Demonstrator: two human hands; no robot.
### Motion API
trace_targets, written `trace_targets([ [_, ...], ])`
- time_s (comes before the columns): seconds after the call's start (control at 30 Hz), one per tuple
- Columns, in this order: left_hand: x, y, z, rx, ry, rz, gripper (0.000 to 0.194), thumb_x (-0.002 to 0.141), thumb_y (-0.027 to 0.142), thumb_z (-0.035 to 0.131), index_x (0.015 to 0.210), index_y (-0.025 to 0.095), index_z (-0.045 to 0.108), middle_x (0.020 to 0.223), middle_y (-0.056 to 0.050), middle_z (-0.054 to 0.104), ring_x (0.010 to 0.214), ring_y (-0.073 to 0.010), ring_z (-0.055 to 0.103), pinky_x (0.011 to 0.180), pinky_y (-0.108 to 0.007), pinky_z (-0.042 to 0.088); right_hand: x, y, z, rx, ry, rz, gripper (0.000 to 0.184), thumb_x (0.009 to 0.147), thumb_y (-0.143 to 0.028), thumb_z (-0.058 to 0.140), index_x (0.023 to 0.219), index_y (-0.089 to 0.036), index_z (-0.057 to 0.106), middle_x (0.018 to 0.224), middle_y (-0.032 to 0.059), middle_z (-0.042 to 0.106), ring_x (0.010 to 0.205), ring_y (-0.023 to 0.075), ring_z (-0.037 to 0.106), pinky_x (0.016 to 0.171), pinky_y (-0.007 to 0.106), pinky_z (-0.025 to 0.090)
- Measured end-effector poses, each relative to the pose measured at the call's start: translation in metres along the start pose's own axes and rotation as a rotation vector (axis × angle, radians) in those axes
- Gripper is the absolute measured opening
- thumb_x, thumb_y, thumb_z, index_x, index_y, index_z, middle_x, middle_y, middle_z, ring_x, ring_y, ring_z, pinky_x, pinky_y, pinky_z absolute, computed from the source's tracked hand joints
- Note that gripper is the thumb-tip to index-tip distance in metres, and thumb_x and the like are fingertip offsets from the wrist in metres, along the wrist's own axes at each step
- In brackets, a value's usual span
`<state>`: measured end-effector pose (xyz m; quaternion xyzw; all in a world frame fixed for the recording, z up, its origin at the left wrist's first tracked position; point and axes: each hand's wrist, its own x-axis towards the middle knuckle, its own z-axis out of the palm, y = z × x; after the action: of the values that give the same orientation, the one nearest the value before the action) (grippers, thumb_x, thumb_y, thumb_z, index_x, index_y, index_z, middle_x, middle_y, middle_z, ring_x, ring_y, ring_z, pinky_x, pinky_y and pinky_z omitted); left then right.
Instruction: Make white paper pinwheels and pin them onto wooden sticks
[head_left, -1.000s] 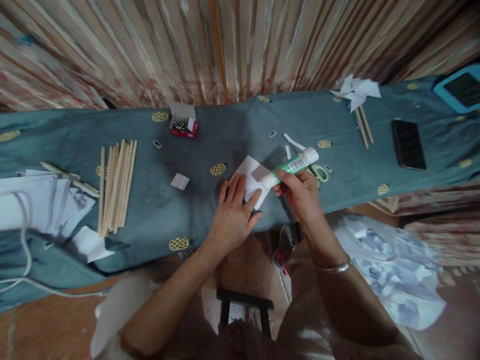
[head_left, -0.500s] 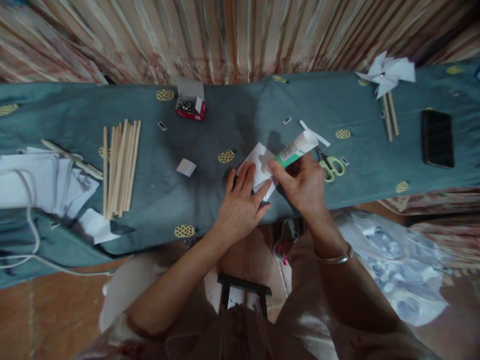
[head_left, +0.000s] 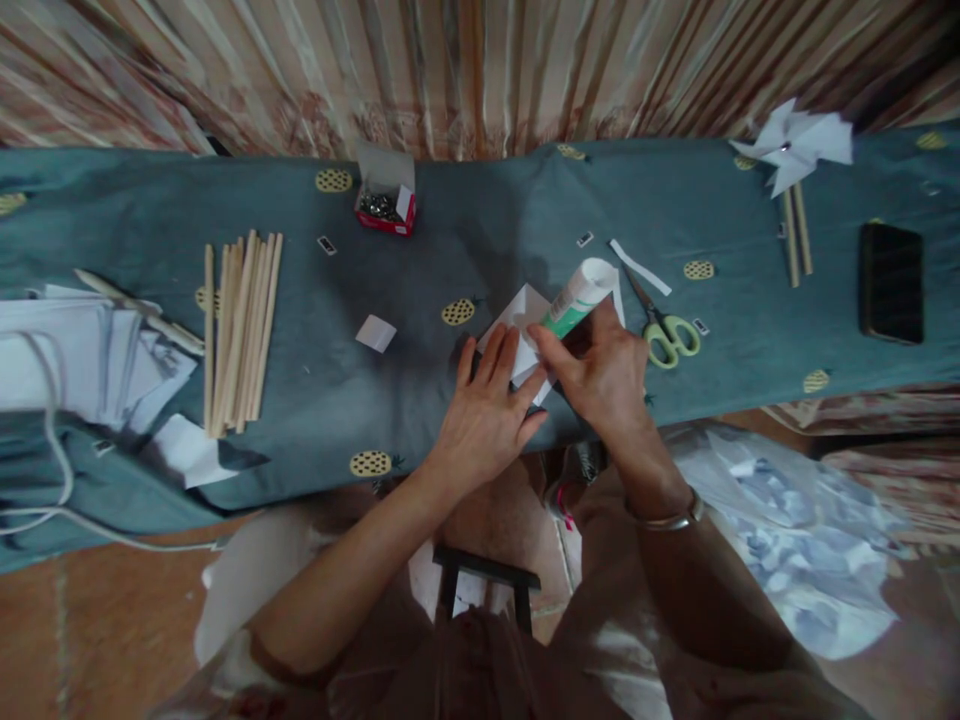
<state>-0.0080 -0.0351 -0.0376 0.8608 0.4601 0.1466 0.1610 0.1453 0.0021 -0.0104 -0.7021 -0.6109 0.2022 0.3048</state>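
On the cloth-covered table, my left hand (head_left: pixel 484 415) lies flat with fingers stretched over a white folded paper (head_left: pixel 527 303), pressing it down. My right hand (head_left: pixel 609 375) is closed around a white and green glue stick (head_left: pixel 581 298), tilted with its lower end down at the paper. That lower end is hidden behind my fingers. Just right of my right hand are scissors (head_left: pixel 673 340) with light green handles. A thin paper strip (head_left: pixel 640 267) lies beyond them, and a small white paper piece (head_left: pixel 376 333) is left of my left hand.
Wooden sticks (head_left: pixel 244 335) and stacked white paper (head_left: pixel 67 360) lie at the left, near a white cable (head_left: pixel 56 440). A red box of metal pins (head_left: pixel 385 212) stands at the back. A paper pinwheel (head_left: pixel 799 150) and a phone (head_left: pixel 891 282) are at the right; a plastic bag (head_left: pixel 787 540) sits below.
The glue stick has swung left and more upright over the paper along with my right hand. More of the scissors shows now. My left hand stays on the paper; the view has shifted slightly.
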Motion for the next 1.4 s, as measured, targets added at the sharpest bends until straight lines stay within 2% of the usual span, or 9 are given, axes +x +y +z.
trace_targets([
  [0.33, -0.001, -0.001, 0.001, 0.02, 0.001, 0.01, 0.054, 0.091, 0.038, 0.063, 0.14, 0.018, 0.052, 0.157, -0.025, 0.034, 0.149, -0.0413, 0.025, 0.117, -0.067, 0.02, 0.001, 0.002, 0.004, -0.093, -0.001, -0.1, 0.034, 0.084, -0.055, 0.064, 0.091, -0.022, 0.058, 0.066, 0.0023, 0.067, 0.064, 0.0205, 0.065, 0.063, 0.031, 0.045],
  [0.63, 0.0, -0.001, 0.001, 0.068, 0.024, 0.014, 0.058, 0.09, 0.039, 0.064, 0.143, 0.021, 0.048, 0.155, -0.022, 0.039, 0.148, -0.0388, 0.028, 0.116, -0.067, 0.025, 0.003, 0.002, 0.01, -0.12, 0.017, -0.18, 0.039, 0.085, -0.061, 0.061, 0.088, -0.022, 0.056, 0.063, 0.0004, 0.066, 0.058, 0.02, 0.064, 0.057, 0.031, 0.047],
  [0.97, 0.0, 0.0, -0.002, 0.049, 0.038, 0.02, 0.054, 0.089, 0.036, 0.066, 0.139, 0.021, 0.052, 0.152, -0.023, 0.043, 0.147, -0.0397, 0.031, 0.115, -0.069, 0.025, 0.002, 0.004, 0.011, -0.123, 0.003, -0.265, 0.041, 0.087, -0.064, 0.057, 0.089, -0.023, 0.054, 0.061, 0.0002, 0.065, 0.057, 0.0208, 0.065, 0.056, 0.032, 0.049],
  [1.2, 0.001, 0.0, -0.001, 0.063, 0.017, 0.009, 0.053, 0.088, 0.037, 0.066, 0.138, 0.022, 0.052, 0.155, -0.02, 0.04, 0.148, -0.039, 0.03, 0.116, -0.069, 0.023, -0.001, 0.005, 0.009, -0.104, -0.016, -0.266, 0.042, 0.086, -0.065, 0.058, 0.089, -0.023, 0.055, 0.061, 0.0011, 0.066, 0.055, 0.0214, 0.066, 0.054, 0.032, 0.049],
  [1.4, 0.0, 0.0, -0.001, 0.068, 0.009, 0.015, 0.055, 0.089, 0.038, 0.065, 0.139, 0.02, 0.051, 0.154, -0.024, 0.039, 0.148, -0.0403, 0.029, 0.115, -0.07, 0.025, -0.004, 0.007, 0.005, -0.085, -0.039, -0.258, 0.042, 0.086, -0.063, 0.06, 0.093, -0.022, 0.057, 0.063, 0.0019, 0.068, 0.055, 0.0203, 0.066, 0.055, 0.032, 0.05],
])
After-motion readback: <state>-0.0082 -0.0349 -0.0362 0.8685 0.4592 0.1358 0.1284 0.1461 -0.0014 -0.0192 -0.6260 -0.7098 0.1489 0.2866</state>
